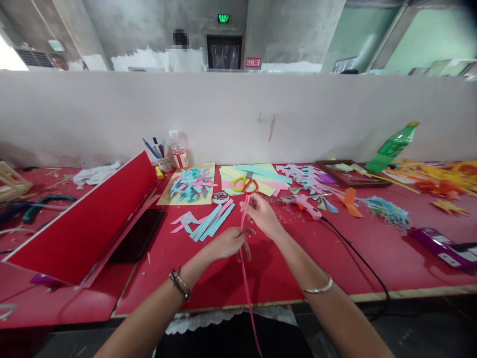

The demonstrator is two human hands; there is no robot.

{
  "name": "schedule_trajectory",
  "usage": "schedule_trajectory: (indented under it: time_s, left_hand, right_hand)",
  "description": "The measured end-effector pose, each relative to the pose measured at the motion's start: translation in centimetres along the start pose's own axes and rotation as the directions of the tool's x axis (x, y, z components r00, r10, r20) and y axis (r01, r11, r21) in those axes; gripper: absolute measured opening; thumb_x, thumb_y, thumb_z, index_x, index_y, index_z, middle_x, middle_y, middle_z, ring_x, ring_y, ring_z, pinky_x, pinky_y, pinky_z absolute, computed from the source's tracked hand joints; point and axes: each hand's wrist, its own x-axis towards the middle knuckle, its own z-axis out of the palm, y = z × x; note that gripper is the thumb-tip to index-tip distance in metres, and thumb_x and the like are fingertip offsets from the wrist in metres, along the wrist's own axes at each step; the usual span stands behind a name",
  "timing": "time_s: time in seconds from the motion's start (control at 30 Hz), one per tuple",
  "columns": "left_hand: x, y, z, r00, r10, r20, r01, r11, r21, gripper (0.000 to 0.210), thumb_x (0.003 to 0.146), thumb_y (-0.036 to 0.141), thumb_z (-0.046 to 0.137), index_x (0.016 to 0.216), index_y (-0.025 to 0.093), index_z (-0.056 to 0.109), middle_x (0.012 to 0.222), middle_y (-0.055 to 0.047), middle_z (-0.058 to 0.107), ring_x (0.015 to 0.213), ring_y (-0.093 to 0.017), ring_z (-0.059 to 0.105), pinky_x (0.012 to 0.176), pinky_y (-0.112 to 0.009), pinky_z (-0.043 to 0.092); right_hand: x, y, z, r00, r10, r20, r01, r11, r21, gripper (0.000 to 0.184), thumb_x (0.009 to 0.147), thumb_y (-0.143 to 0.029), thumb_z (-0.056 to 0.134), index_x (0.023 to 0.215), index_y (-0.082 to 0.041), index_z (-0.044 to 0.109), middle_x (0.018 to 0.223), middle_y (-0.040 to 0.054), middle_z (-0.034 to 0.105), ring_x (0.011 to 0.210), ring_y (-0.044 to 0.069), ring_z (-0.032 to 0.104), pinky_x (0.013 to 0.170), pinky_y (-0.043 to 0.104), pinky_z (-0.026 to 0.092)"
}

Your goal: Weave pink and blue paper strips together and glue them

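Note:
A long pink cord (245, 278) runs from between my hands down past the table edge to my lap. My right hand (261, 215) pinches its upper part between thumb and fingertips. Just below and to the left, my left hand (231, 242) closes on the same cord, some of its fingers stretched past it. Beyond my hands lie scissors (239, 184) with yellow and red handles. Blue and pink paper strips (212, 222) rest to the left, beside a small round patterned piece (220, 197). A pink glue gun (308, 206) lies to the right.
A red folded board (89, 214) leans over a black phone (139, 236) at left. Along the partition (223, 114) stand a pen cup (164, 163), a clear bottle (179, 151) and a tilted green bottle (393, 146). A purple power strip (443, 248) lies right; the glue gun's cable crosses the table.

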Motion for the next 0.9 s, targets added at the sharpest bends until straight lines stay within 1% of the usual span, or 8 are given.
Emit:
schedule_trajectory:
  time_s: [0.13,0.23,0.27,0.33,0.4,0.47,0.7,0.9]
  left_hand:
    - [0.3,-0.3,-0.8,1.000,0.003,-0.009,-0.003,1.000,0.024,0.036,0.076,0.023,0.033,0.105,0.012,0.052,0.053,-0.001,0.061,0.048,-0.013,0.052,0.049,-0.023,0.040]
    - [1.0,-0.9,-1.8,0.999,0.025,-0.021,-0.024,0.997,0.071,0.028,0.076,0.033,0.042,0.090,0.013,0.055,0.056,-0.001,0.059,0.051,-0.012,0.053,0.050,-0.023,0.039]
    - [1.4,-1.1,-2.1,0.997,0.038,-0.062,-0.034,0.997,0.068,0.028,0.074,0.037,0.045,0.086,0.014,0.055,0.057,0.000,0.058,0.050,-0.012,0.052,0.049,-0.022,0.038]
    - [2.4,-1.7,-2.7,0.969,0.068,-0.238,-0.074,0.997,-0.016,0.031,0.071,0.044,0.049,0.080,0.015,0.055,0.058,0.002,0.055,0.048,-0.010,0.050,0.048,-0.022,0.037]
    - [3.5,-2.3,-3.1,0.894,0.079,-0.442,-0.154,0.979,-0.136,0.032,0.071,0.047,0.048,0.076,0.016,0.053,0.057,0.003,0.051,0.048,-0.008,0.047,0.048,-0.021,0.036]
    - [4.2,-2.6,-3.2,0.845,0.067,-0.531,-0.203,0.958,-0.202,0.032,0.071,0.048,0.046,0.071,0.016,0.050,0.056,0.004,0.048,0.048,-0.007,0.044,0.048,-0.020,0.035]
    - [4.4,-3.4,-3.3,0.856,0.040,-0.515,-0.213,0.935,-0.282,0.032,0.065,0.046,0.054,0.064,0.015,0.047,0.051,0.007,0.041,0.046,-0.005,0.039,0.049,-0.019,0.034]
    - [4.1,-3.5,-3.2,0.854,0.078,-0.515,-0.221,0.950,-0.222,0.028,0.067,0.041,0.052,0.062,0.015,0.047,0.048,0.007,0.040,0.045,-0.006,0.038,0.048,-0.019,0.031]
  right_hand:
    - [1.1,1.4,0.0,0.999,0.016,0.049,-0.019,0.998,0.062,0.028,0.069,-0.043,0.054,0.064,-0.019,0.039,0.054,-0.0060,0.044,0.043,0.007,0.041,0.044,0.021,0.035]
    - [1.5,2.4,-0.2,0.998,0.037,0.058,-0.043,0.993,0.110,0.028,0.069,-0.043,0.054,0.066,-0.019,0.040,0.056,-0.0059,0.046,0.044,0.006,0.041,0.044,0.021,0.034]
    - [1.5,2.7,-0.1,0.998,0.036,0.050,-0.041,0.993,0.115,0.028,0.068,-0.043,0.054,0.066,-0.019,0.041,0.056,-0.0060,0.047,0.044,0.006,0.040,0.044,0.021,0.033]
    - [1.6,3.5,0.2,0.999,0.015,0.032,-0.018,0.995,0.102,0.027,0.068,-0.042,0.055,0.065,-0.019,0.040,0.054,-0.0064,0.046,0.044,0.006,0.040,0.044,0.020,0.032]
    - [1.6,4.2,0.6,0.999,-0.021,0.032,0.019,0.998,0.063,0.026,0.068,-0.040,0.054,0.064,-0.019,0.039,0.054,-0.0063,0.045,0.046,0.007,0.040,0.046,0.021,0.032]
    - [1.4,4.9,0.9,0.998,-0.040,0.058,0.039,0.999,0.020,0.026,0.069,-0.039,0.053,0.062,-0.019,0.038,0.054,-0.0059,0.046,0.049,0.008,0.042,0.048,0.021,0.033]
    - [0.6,5.0,1.2,0.995,0.037,0.093,-0.034,0.999,-0.032,0.024,0.068,-0.037,0.054,0.063,-0.019,0.039,0.056,-0.0062,0.041,0.049,0.007,0.039,0.048,0.020,0.032]
    - [0.6,5.2,1.0,0.998,0.055,0.017,-0.055,0.998,-0.029,0.022,0.071,-0.037,0.048,0.061,-0.017,0.046,0.057,-0.0049,0.043,0.054,0.007,0.040,0.052,0.020,0.033]
